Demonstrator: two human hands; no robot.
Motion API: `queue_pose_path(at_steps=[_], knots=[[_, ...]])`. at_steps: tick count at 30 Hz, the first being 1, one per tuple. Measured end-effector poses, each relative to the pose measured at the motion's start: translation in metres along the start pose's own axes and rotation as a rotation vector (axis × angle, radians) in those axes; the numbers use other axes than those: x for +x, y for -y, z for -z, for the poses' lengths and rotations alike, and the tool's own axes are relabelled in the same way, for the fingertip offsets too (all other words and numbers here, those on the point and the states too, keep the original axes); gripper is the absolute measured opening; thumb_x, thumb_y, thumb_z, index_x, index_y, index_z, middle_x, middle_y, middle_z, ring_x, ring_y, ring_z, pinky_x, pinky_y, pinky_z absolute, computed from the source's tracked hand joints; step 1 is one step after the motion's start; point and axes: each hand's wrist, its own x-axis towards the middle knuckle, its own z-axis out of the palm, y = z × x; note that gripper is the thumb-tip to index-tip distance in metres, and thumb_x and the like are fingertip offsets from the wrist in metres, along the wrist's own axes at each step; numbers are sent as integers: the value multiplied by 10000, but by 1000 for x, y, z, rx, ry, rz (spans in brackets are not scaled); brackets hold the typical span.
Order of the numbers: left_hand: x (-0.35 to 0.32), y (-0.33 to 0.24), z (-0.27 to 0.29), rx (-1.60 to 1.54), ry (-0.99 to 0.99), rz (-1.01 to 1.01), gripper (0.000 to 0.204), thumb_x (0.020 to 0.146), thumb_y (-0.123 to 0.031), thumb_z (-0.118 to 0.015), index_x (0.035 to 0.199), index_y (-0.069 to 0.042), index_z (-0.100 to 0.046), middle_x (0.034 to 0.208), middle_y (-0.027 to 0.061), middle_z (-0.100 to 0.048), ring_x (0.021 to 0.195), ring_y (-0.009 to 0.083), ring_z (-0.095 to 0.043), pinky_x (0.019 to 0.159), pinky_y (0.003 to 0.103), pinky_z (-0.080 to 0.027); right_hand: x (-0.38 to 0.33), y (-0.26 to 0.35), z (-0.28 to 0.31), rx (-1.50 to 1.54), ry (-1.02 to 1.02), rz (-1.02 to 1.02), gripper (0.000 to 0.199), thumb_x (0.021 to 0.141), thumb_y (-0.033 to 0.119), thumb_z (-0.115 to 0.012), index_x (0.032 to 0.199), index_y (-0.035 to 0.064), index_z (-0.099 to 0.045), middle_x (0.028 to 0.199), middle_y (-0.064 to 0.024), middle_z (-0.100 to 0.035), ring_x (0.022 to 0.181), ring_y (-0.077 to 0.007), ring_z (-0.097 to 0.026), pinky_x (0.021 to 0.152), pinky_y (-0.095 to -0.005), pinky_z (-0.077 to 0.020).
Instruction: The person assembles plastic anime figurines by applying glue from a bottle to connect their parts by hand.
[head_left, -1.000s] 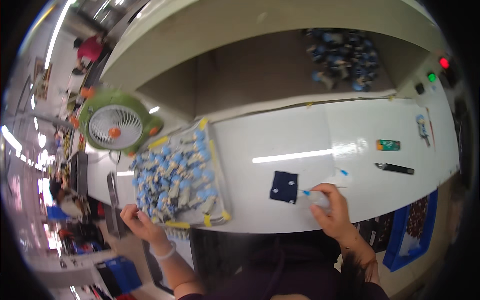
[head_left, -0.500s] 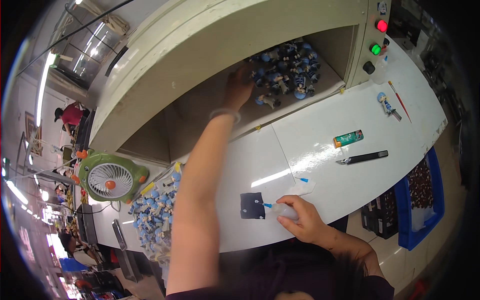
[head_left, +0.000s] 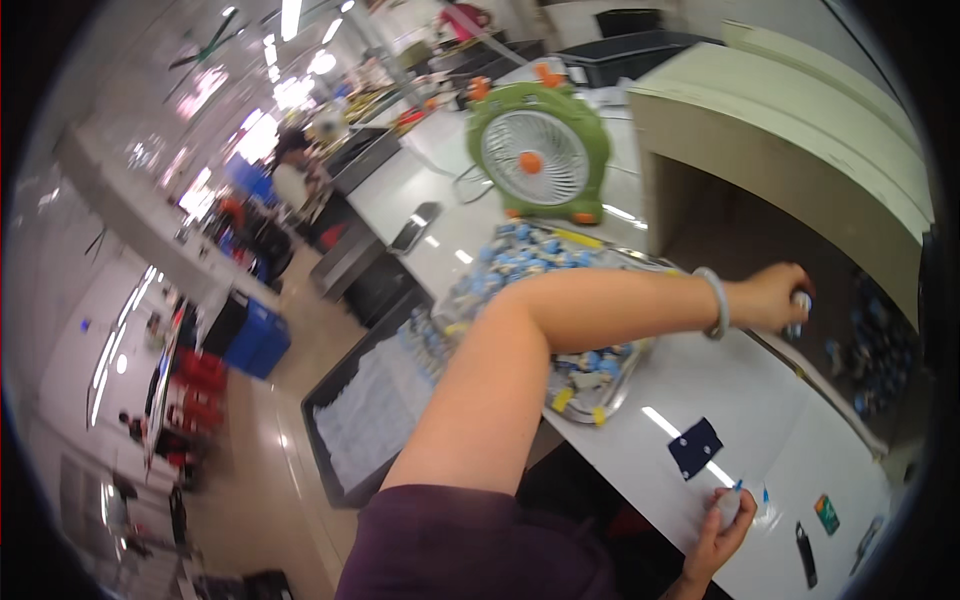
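My left hand (head_left: 768, 297), with a pale bangle (head_left: 718, 303) at its wrist, is closed at the mouth of the beige metal box (head_left: 780, 160). A small blue-and-white figurine (head_left: 798, 316) sticks out of its fingers, mostly hidden by them. Inside the box lies a pile of similar blue figurines (head_left: 880, 335). Low on the right, my right hand (head_left: 722, 535) grips a small translucent bottle (head_left: 729, 508) with a blue needle tip pointing up. Just beyond that tip, a dark square pad (head_left: 695, 448) with a few white spots lies on the white table (head_left: 640, 470).
Under my left arm sits a tray of bagged blue figurines (head_left: 530, 250), with a green fan (head_left: 540, 150) behind it. A blue needle tip (head_left: 766, 495), a lighter (head_left: 827, 514) and a black-handled knife (head_left: 806, 555) lie at the right. A dark bin (head_left: 340, 430) with white sheeting stands at the left.
My view has swung left, showing more of the room. My left hand has come from beside the pile to the box mouth with a figurine in it. The right hand still holds the bottle.
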Motion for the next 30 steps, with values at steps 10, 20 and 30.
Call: queue_pose_path(at_steps=[10,20,30], knots=[[-222,-60,30,-965,198,261,509,678,-13,-661,1113,-21,-397,937,75,-520,822,116,-528,719,230,-438,12,19,-12,-203,13,-73,421,877,308,-459,1097,-44,-384,885,-99,-484,766,-164,-465,692,-279,-422],[-254,-51,-39,-1368,54,467,374,857,-251,-495,1158,-89,-341,983,78,-486,585,104,-522,497,192,-427,8,8,-4,-267,-15,-117,447,854,349,-495,1099,-7,-381,951,-122,-501,843,-191,-491,739,-315,-436],[-244,-52,8,-1203,-13,254,715,678,-164,-694,1223,-99,-235,927,110,-479,783,163,-513,675,282,-424,8,-13,-15,-78,-151,-62,392,806,57,-508,1163,-35,-375,1110,-98,-401,988,-172,-467,882,-315,-391]])
